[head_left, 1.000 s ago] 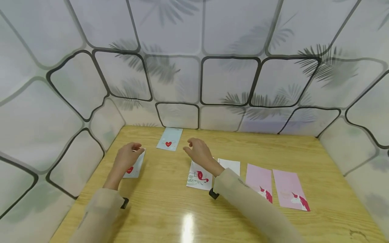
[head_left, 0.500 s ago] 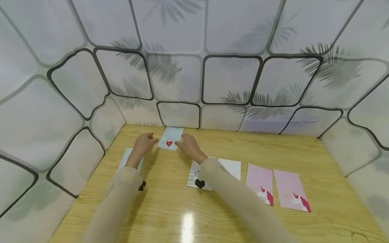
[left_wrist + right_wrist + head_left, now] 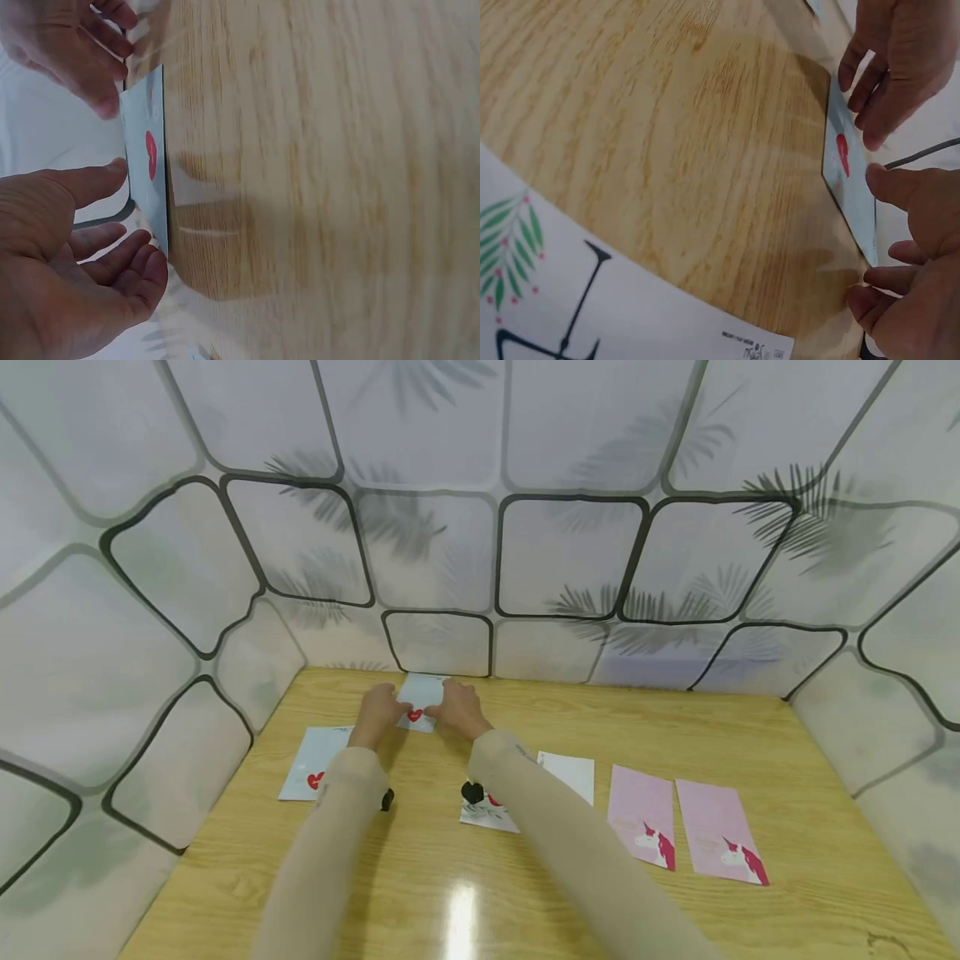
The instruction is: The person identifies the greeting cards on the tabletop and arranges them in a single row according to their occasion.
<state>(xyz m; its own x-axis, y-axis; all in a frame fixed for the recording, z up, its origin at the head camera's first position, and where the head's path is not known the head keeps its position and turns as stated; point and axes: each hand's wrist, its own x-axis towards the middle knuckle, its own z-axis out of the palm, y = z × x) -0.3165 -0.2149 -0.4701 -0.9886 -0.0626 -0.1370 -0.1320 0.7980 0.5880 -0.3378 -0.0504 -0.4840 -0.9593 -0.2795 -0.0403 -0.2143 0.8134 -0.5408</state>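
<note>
Bracketing blue heart card [image 3: 422, 692] w/ L hand [image 3: 380, 708] & R hand [image 3: 459, 707] at far edge of table [image 3: 420, 843], prob. lining up grip. Showing wide thumb-finger gaps, not visibly gripping; prob. needing light pinch on side edges nxt.

In head view, the right hand [image 3: 459, 708] partly hides the heart card [image 3: 422, 692], and the sleeve [image 3: 551, 827] most of the leaf card [image 3: 486, 817].

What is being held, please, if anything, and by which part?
It cannot be told: left hand and right hand flank the far blue card, but no clear grip shows.
</note>
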